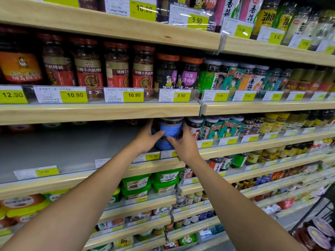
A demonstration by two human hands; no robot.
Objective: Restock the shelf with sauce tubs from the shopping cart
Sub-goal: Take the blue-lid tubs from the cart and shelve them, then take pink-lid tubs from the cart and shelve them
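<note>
A blue-labelled sauce tub (pixel 170 128) stands stacked on another blue tub (pixel 163 144) at the right end of a mostly bare grey shelf (pixel 72 151). My left hand (pixel 147 137) grips the upper tub from the left, thumb across its front. From the right, my right hand (pixel 183 142) holds the same tub, thumb on its lower front. The shopping cart (pixel 315 230) shows at the bottom right corner with several sauce tubs with pale lids inside.
Dark jars (pixel 194 126) crowd the shelf just right of the tubs. The wooden shelf above (pixel 99 111) hangs low over the tub's top. A clear price-tag rail (pixel 152 156) fronts the shelf. Green tubs (pixel 136 183) fill the shelf below.
</note>
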